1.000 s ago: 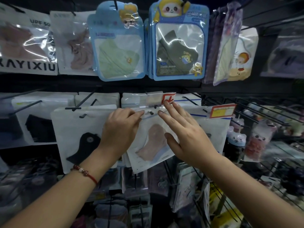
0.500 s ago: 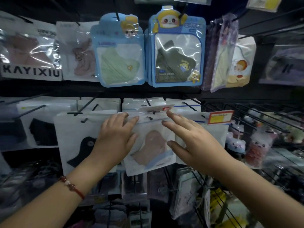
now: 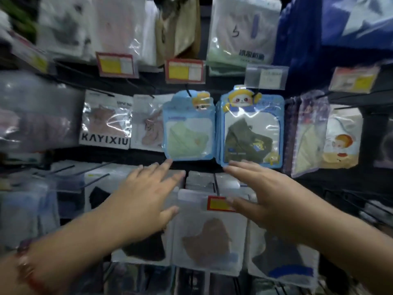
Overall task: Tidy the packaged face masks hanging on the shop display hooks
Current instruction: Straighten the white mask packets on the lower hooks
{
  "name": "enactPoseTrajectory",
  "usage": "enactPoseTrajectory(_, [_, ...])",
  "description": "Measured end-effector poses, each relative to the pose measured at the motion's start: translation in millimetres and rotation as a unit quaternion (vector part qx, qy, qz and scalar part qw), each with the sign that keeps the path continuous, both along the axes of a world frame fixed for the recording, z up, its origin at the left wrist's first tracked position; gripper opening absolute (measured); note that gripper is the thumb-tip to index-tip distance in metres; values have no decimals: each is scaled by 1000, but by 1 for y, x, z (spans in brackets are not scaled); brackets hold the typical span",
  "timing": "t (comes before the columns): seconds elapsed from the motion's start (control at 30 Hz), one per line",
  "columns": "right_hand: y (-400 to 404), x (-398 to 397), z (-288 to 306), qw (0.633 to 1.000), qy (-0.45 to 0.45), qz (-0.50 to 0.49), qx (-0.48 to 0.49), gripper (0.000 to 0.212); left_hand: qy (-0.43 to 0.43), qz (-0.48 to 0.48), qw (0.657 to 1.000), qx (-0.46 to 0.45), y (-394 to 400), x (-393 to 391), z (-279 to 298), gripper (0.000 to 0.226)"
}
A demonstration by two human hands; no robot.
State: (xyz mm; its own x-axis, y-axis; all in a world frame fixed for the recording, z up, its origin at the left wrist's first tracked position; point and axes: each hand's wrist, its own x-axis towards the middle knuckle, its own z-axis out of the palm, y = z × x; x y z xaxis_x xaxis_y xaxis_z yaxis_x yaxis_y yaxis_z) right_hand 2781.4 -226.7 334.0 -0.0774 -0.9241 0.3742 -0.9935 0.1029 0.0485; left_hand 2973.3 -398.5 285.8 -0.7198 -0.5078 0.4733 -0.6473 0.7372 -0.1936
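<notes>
Both hands have come off the brown-mask packet (image 3: 207, 235) and risen toward the row above since half a second ago — view has tilted up with them. Packet now hangs flat in the lower row, seemingly settled; upper row not yet handled.

Left hand (image 3: 140, 201): fingers straight and spread, holding nothing, index tip just under the green-mask blue pack (image 3: 188, 128).

Right hand (image 3: 261, 199): fingers straight and apart, empty, tips at the lower edge of the dark-mask blue pack (image 3: 252, 128) — contact possible, blur prevents certainty.

Judged: one packet done, several rows left.
</notes>
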Motion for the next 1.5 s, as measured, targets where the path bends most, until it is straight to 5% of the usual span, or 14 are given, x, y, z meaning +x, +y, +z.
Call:
enactPoseTrajectory(0.27, [-53, 51, 65, 998, 23, 61, 6, 76, -28, 97, 994, 32, -29, 58, 89, 77])
enactPoseTrajectory(0.93, [-226, 322, 69, 994, 1, 105, 13, 81, 3, 171, 983, 61, -172, 346, 85, 76])
enactPoseTrajectory(1.33, [-316, 368, 82, 998, 30, 56, 22, 81, 21, 132, 990, 54, -252, 360, 109, 76])
enactPoseTrajectory(1.5, [-346, 365, 87, 998, 34, 42, -25, 78, 41, 116, 991, 55, -281, 356, 113, 93])
